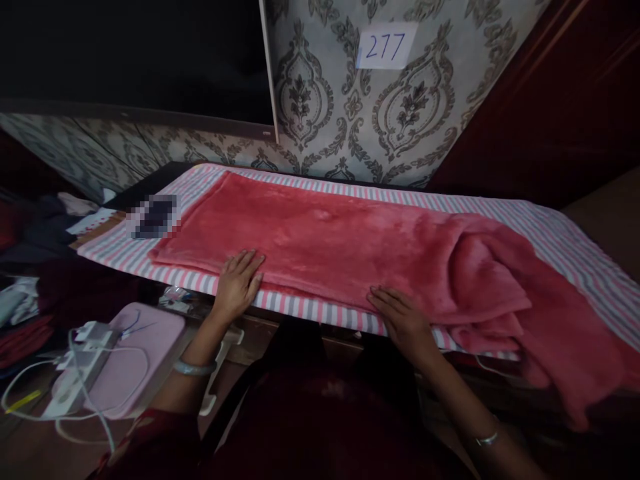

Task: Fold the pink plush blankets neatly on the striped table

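**Along the front edge: red blanket (310,233) under left hand (239,283) and right hand (403,320)**

Left hand: palm down, fingers extended and slightly spread, thumb apart; pressed on the blanket's near border, gripping nothing. Right hand: palm down, fingers extended, fingertips on the same border nearer the right end; nothing visibly gripped. A bangle (195,368) encircles the left wrist, a bracelet (487,440) the right.

The red blanket lies lengthwise on a striped cloth (530,230) covering the surface. Its left portion is flat and layered; its right portion is bunched and hangs over the front edge toward the right corner. Near the left edge sits a pixelated dark item (155,217), content unreadable.

Beyond the back edge, a paper label (387,45) on the patterned wall (350,100) reads "277", handwritten in blue. The screen (130,53) carries a small frame mark, too small to read. Below the front edge, at left, a white power strip (80,363) rests against a pink panel (160,333).
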Action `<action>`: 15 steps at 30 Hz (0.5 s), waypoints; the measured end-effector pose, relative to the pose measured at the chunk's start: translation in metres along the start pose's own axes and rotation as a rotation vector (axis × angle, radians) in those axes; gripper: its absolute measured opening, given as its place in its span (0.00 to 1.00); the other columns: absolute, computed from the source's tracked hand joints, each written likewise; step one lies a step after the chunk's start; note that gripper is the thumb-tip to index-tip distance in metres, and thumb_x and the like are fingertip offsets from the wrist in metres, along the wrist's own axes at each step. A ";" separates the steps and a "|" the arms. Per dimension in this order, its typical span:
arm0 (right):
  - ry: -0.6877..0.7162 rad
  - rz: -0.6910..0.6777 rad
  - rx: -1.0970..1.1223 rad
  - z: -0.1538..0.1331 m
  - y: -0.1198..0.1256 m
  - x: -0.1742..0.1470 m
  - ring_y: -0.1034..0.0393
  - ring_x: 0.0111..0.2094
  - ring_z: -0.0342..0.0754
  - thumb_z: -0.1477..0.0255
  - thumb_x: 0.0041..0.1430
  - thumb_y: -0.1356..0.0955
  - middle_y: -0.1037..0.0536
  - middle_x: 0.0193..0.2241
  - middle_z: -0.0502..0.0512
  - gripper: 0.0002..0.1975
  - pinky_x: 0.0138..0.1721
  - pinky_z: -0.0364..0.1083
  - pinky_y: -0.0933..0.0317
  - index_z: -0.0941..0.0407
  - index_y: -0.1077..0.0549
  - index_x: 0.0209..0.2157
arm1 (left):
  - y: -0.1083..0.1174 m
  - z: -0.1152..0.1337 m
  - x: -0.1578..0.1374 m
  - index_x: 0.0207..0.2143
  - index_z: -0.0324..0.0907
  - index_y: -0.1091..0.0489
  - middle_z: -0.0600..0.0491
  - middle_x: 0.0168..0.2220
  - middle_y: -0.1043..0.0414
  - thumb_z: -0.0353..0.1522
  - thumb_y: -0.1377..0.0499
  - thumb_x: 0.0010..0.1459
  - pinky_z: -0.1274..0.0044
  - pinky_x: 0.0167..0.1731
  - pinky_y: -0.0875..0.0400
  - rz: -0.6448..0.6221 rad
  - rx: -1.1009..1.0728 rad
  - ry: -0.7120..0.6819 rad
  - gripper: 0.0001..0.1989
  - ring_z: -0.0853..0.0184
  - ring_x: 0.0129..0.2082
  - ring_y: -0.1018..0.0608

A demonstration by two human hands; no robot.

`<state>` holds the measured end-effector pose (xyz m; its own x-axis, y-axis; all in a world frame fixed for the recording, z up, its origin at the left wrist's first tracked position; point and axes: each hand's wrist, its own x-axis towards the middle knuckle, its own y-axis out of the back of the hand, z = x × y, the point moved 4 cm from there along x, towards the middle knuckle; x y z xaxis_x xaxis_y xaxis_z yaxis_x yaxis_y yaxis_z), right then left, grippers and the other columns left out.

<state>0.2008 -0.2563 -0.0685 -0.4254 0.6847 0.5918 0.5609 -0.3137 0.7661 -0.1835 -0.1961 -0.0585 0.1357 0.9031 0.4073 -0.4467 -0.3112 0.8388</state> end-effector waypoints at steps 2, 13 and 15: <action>-0.021 0.000 0.032 -0.002 0.005 0.002 0.26 0.53 0.54 0.76 0.68 0.38 0.20 0.51 0.58 0.18 0.54 0.58 0.30 0.53 0.25 0.55 | 0.001 0.000 -0.001 0.58 0.44 0.28 0.43 0.63 0.33 0.41 0.51 0.65 0.55 0.63 0.45 -0.011 0.036 -0.011 0.25 0.50 0.65 0.35; 0.070 -0.180 -0.054 -0.026 -0.034 0.083 0.45 0.67 0.59 0.63 0.71 0.42 0.32 0.63 0.60 0.24 0.63 0.62 0.44 0.54 0.34 0.64 | -0.004 0.054 0.006 0.65 0.45 0.37 0.44 0.69 0.42 0.44 0.51 0.67 0.50 0.66 0.54 -0.121 0.221 0.012 0.27 0.51 0.70 0.43; 0.120 -0.288 -0.107 -0.029 -0.055 0.083 0.48 0.68 0.60 0.61 0.71 0.42 0.35 0.66 0.58 0.25 0.62 0.64 0.45 0.51 0.37 0.66 | -0.014 0.062 0.001 0.66 0.48 0.38 0.45 0.70 0.44 0.46 0.48 0.66 0.49 0.65 0.51 -0.167 0.235 0.041 0.29 0.48 0.70 0.44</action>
<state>0.1140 -0.2015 -0.0547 -0.6397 0.6750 0.3675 0.3303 -0.1903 0.9245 -0.1219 -0.2089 -0.0472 0.1525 0.9573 0.2456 -0.2030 -0.2129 0.9558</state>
